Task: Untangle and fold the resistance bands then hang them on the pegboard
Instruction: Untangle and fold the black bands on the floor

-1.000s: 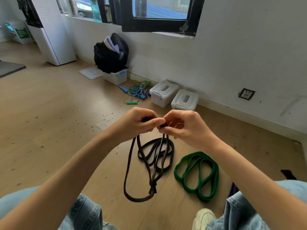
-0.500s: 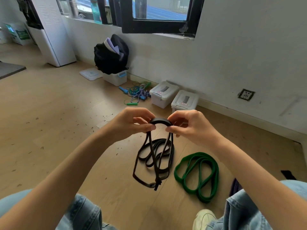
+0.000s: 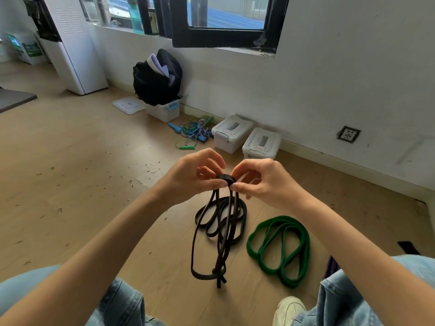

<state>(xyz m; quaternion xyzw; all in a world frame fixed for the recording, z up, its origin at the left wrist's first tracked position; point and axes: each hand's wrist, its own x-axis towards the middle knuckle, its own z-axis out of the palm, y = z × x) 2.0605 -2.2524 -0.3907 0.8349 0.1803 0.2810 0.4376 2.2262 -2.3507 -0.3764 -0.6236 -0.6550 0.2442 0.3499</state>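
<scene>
Since half a second ago our hands are drawing closer together, and the strip of black band between them is shrinking to a short arch, while the dangling strands are hanging lower than before. We are pinching the held black band (image 3: pixel 226 179) at its top fold: the left hand (image 3: pixel 190 176) is gripping it between thumb and curled fingers, and the right hand (image 3: pixel 259 180) is pinching the other side of the same fold with thumb and forefinger, its remaining fingers loosely curled. Both hands are narrow, closed on the band and almost touching each other. Below the hands the band's strands are hanging down to a tangled knot (image 3: pixel 220 271) just above the floor (image 3: pixel 70 184). Beneath and beyond that knot another black band (image 3: pixel 207 228) is lying coiled on the floor. Below the right hand and off to its outer side, the green band (image 3: pixel 281 249) is lying in loose loops, apart from the black ones.
</scene>
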